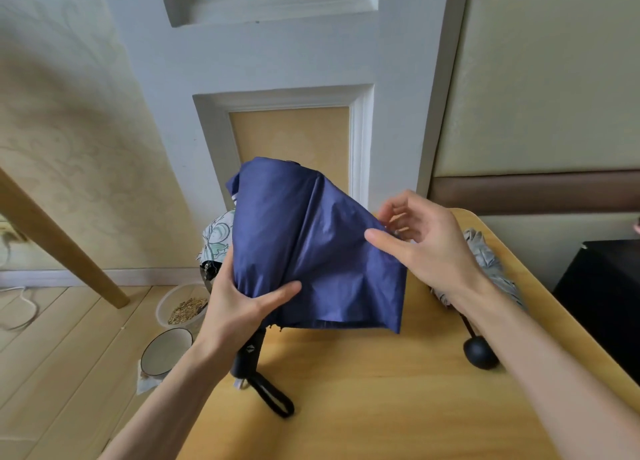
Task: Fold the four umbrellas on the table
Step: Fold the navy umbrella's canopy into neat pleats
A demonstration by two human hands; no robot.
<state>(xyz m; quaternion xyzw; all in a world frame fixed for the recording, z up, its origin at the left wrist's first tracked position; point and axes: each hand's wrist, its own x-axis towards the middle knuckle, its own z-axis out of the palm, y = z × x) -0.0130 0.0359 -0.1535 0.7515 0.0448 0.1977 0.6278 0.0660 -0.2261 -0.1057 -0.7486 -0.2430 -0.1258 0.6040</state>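
Hands work apart on the one thing: our left hand (pixel 242 303) wraps the gathered lower part of the navy umbrella (pixel 304 237), while our right hand (pixel 429 244) pinches the loose right edge of the canopy between thumb and curled fingers. The umbrella's long axis runs from its dark handle (pixel 247 355), low and left of centre near us, up and away to the tip near mid-frame. The left hand sits on that axis just above the handle; the right hand is off to the side of it, holding the flap that stands out. We judge the next move is to carry that flap leftward round the shaft, so the right hand would travel and the left anchor the bundle. On the yellow table (pixel 381 418), at the right of the frame, lies a grey umbrella (pixel 485 251) with a round black knob (pixel 479 352); a floral umbrella (pixel 216 234) peeks out behind the navy one. A fourth we cannot see.
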